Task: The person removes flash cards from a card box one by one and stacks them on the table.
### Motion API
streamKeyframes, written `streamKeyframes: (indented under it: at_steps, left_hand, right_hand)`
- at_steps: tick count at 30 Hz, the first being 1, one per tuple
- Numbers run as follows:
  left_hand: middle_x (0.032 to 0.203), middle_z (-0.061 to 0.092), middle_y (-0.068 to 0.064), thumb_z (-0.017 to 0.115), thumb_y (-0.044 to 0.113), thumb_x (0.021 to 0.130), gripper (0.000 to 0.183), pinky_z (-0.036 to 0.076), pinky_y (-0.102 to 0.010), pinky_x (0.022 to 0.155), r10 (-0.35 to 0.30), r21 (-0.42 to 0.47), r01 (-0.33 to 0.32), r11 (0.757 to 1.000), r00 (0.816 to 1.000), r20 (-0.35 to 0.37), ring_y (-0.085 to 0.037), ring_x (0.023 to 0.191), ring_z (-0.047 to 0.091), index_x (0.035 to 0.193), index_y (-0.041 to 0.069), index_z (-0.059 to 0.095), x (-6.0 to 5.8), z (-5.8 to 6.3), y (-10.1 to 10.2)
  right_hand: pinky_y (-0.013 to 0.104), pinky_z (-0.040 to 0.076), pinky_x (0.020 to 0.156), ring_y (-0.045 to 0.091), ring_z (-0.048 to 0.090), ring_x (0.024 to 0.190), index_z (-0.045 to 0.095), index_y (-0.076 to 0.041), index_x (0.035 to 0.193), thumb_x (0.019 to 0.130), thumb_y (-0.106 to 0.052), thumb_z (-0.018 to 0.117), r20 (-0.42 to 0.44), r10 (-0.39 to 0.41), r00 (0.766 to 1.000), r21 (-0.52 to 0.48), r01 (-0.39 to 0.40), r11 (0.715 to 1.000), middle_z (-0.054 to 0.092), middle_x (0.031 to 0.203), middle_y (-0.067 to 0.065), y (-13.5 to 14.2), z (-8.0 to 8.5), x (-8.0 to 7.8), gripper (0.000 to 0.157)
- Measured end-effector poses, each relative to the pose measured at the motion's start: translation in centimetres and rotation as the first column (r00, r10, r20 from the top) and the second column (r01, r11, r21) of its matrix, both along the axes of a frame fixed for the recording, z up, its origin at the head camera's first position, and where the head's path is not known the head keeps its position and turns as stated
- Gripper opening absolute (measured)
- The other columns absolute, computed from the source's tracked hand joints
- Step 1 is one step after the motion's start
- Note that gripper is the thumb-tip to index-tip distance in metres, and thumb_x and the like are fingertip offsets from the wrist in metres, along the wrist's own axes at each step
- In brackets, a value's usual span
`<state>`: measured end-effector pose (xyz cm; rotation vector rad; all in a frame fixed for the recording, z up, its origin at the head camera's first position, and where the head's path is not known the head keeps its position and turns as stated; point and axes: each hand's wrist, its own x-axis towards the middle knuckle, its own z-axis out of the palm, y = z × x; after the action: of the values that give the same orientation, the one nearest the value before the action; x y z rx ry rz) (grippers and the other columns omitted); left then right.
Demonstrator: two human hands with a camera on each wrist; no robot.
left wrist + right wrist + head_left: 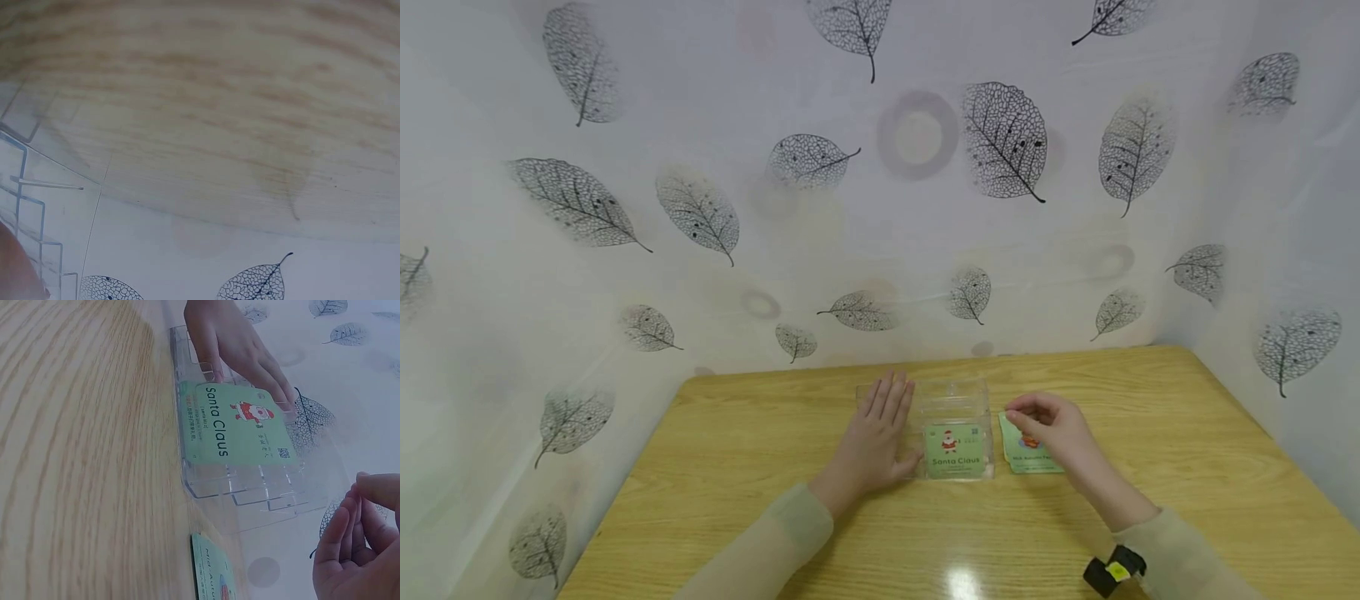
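A clear plastic tiered holder [953,390] stands on the table, with a green Santa Claus card [955,450] upright in its front tier. My left hand [874,442] lies along the holder's left side, fingers straight; in the right wrist view its fingers reach past the tiers behind the card. To the right lies a small stack of green cards [1026,464], a Mid-Autumn one on top. Over that stack is my right hand [1063,433]. Its fingers [342,534] are loosely bent, thumb near the fingertips, and nothing shows between them.
The wooden table [737,450] ends at a pale curtain [745,108] printed with dark leaves, which hangs behind it and along both sides. A black strap device [1112,572] sits at my right sleeve.
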<state>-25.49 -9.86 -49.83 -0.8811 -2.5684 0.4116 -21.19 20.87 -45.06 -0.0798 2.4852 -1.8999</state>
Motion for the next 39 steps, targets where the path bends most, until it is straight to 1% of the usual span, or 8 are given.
streamKeyframes:
  at_steps: [3, 7, 13, 18, 19, 26, 33, 39]
  left_hand:
    - [0.178, 0.013, -0.022, 0.044, 0.070, 0.100, 0.103, 0.023, -0.046, 0.135, -0.001, 0.002, 0.001, 1.000, 1.000, 0.003, -0.040, 0.164, 0.023, 0.168, -0.002, 0.015, 0.0, 0.0, 0.0]
    - [0.178, 0.014, -0.022, 0.044, 0.070, 0.100, 0.103, 0.022, -0.046, 0.135, -0.003, 0.000, 0.003, 1.000, 1.000, -0.004, -0.039, 0.164, 0.023, 0.168, -0.002, 0.015, -0.1, -0.1, 0.0]
    - [0.177, 0.016, -0.022, 0.043, 0.071, 0.100, 0.103, 0.021, -0.046, 0.136, 0.000, -0.006, 0.000, 1.000, 1.000, -0.014, -0.039, 0.164, 0.024, 0.168, -0.002, 0.016, -0.1, -0.1, 0.1]
    - [0.177, 0.016, -0.022, 0.043, 0.072, 0.100, 0.104, 0.020, -0.046, 0.136, 0.006, -0.012, -0.007, 1.000, 1.000, -0.016, -0.039, 0.164, 0.023, 0.169, -0.001, 0.016, 0.0, -0.1, 0.1]
    - [0.177, 0.016, -0.022, 0.044, 0.072, 0.100, 0.104, 0.021, -0.046, 0.136, 0.005, -0.010, -0.006, 1.000, 1.000, -0.019, -0.039, 0.164, 0.023, 0.168, -0.002, 0.016, -0.1, -0.1, 0.1]
    - [0.177, 0.017, -0.022, 0.044, 0.071, 0.100, 0.105, 0.025, -0.046, 0.135, 0.001, -0.002, -0.001, 1.000, 1.000, -0.026, -0.039, 0.163, 0.025, 0.168, -0.002, 0.015, -0.1, -0.1, 0.1]
    - [0.176, 0.021, -0.022, 0.043, 0.072, 0.100, 0.103, 0.022, -0.046, 0.135, 0.005, -0.014, -0.006, 1.000, 1.000, -0.027, -0.039, 0.163, 0.027, 0.168, -0.002, 0.017, 0.0, 0.0, 0.1]
    - [0.177, 0.016, -0.022, 0.042, 0.073, 0.100, 0.104, 0.021, -0.046, 0.136, 0.017, -0.029, -0.017, 0.999, 1.000, -0.023, -0.038, 0.164, 0.024, 0.169, -0.001, 0.016, 0.0, -0.1, 0.1]
  right_hand:
    - [0.027, 0.057, 0.066, 0.009, 0.061, 0.076, 0.068, 0.009, 0.123, 0.102, -0.013, 0.071, -0.005, 0.012, 1.000, -0.005, -0.012, 1.000, 0.072, 0.094, -0.006, -0.2, 0.0, 0.0, 0.031]
    - [0.027, 0.055, 0.064, 0.010, 0.058, 0.073, 0.069, 0.010, 0.121, 0.102, -0.010, 0.070, -0.010, 0.024, 1.000, -0.002, -0.024, 1.000, 0.071, 0.092, -0.005, -0.5, -0.2, -0.1, 0.027]
    - [0.027, 0.059, 0.074, 0.012, 0.065, 0.085, 0.071, 0.007, 0.118, 0.101, -0.010, 0.071, -0.011, 0.027, 1.000, 0.056, -0.026, 0.998, 0.073, 0.100, 0.005, -1.0, -0.5, -0.1, 0.024]
    - [0.028, 0.059, 0.073, 0.014, 0.065, 0.083, 0.073, 0.004, 0.115, 0.100, -0.009, 0.072, -0.028, 0.028, 0.999, 0.074, -0.026, 0.997, 0.074, 0.102, 0.011, -1.2, -0.9, 0.0, 0.020]
    - [0.028, 0.058, 0.073, 0.015, 0.065, 0.083, 0.073, 0.004, 0.115, 0.100, -0.009, 0.072, -0.030, 0.029, 0.999, 0.073, -0.027, 0.997, 0.074, 0.101, 0.011, -1.3, -1.0, 0.0, 0.020]
    - [0.027, 0.056, 0.070, 0.007, 0.060, 0.078, 0.073, 0.005, 0.114, 0.100, -0.007, 0.072, -0.024, 0.033, 0.999, 0.075, -0.031, 0.997, 0.072, 0.096, 0.006, -1.5, -1.5, -0.1, 0.018]
    - [0.026, 0.055, 0.071, 0.008, 0.060, 0.080, 0.073, 0.004, 0.113, 0.101, -0.007, 0.071, -0.013, 0.038, 0.999, 0.085, -0.037, 0.996, 0.073, 0.098, 0.006, -1.7, -1.8, -0.1, 0.017]
    - [0.024, 0.056, 0.071, 0.004, 0.061, 0.081, 0.073, 0.004, 0.112, 0.100, -0.008, 0.072, -0.021, 0.050, 0.999, 0.089, -0.048, 0.995, 0.075, 0.101, 0.009, -1.9, -2.2, -0.2, 0.017]
